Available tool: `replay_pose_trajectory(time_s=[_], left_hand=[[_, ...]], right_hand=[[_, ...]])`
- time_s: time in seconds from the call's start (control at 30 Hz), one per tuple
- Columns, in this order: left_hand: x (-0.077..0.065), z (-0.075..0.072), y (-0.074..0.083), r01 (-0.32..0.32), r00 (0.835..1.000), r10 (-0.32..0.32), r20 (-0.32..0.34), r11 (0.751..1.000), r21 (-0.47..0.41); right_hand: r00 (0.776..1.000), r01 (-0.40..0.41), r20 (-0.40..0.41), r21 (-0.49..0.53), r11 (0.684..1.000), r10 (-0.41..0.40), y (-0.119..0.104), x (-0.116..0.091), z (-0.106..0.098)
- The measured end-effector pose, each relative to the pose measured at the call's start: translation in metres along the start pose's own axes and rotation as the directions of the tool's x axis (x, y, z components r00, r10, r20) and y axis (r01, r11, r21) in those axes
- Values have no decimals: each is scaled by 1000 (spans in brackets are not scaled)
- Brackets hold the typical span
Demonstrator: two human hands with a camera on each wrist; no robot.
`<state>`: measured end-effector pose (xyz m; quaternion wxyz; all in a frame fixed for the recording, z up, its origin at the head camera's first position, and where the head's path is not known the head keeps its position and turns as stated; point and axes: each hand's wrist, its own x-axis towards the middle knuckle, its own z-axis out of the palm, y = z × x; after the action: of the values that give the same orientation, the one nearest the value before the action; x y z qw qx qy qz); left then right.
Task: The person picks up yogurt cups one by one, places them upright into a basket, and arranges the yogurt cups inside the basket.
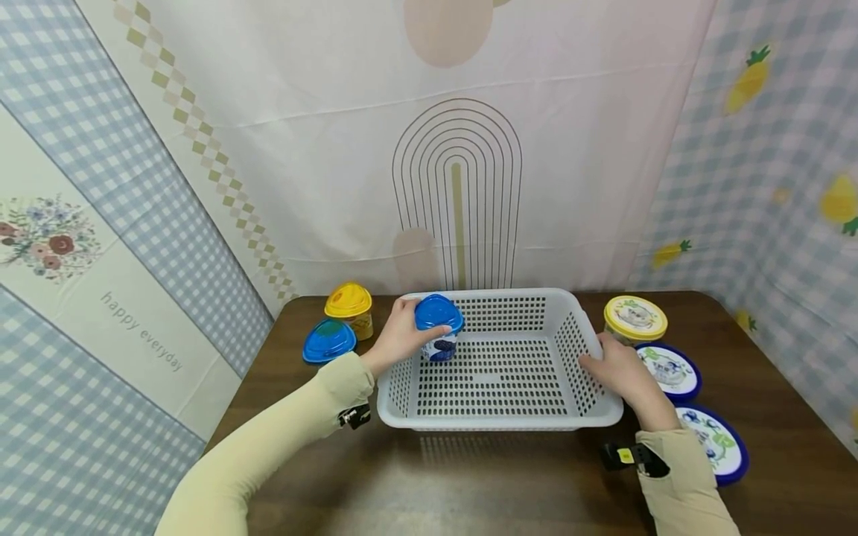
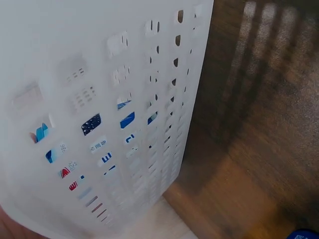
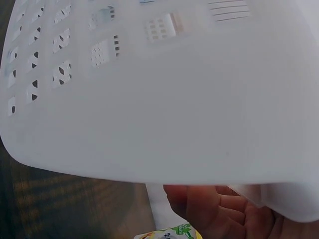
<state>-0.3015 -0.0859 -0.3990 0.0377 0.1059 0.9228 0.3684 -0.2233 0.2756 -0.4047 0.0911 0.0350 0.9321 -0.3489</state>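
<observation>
A white perforated plastic basket (image 1: 499, 422) sits in the middle of the wooden table. Inside its left end is a tub with a blue lid (image 1: 439, 313), dark fruit printed on its side. My left hand (image 1: 399, 335) reaches over the left rim and holds this tub between thumb and fingers. In the left wrist view, the tub's print shows in pieces through the slots of the basket wall (image 2: 134, 55). My right hand (image 1: 623, 372) grips the basket's right rim, thumb inside; in the right wrist view its curled fingers (image 3: 202, 206) are under the rim.
Left of the basket stand a yellow-lidded tub (image 1: 348, 300) and a blue-lidded tub (image 1: 329, 341). To the right are a yellow round-lidded tub (image 1: 635, 318) and two containers with white, blue-rimmed lids, one behind (image 1: 670, 371) the other (image 1: 716, 443). A curtain (image 1: 322, 186) hangs behind the table.
</observation>
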Motion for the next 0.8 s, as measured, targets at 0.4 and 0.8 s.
replay_pose_trajectory(time_s=[0.4,0.8], left_hand=[[-1,2,3,23,1000,-22,-9,999,40],[1,-4,8,52,998,-55,30,996,76]], right_hand=[[1000,-5,1,8,1000,5,1,1,0],[1000,-4,-3,13,1000,4,3,2,2]])
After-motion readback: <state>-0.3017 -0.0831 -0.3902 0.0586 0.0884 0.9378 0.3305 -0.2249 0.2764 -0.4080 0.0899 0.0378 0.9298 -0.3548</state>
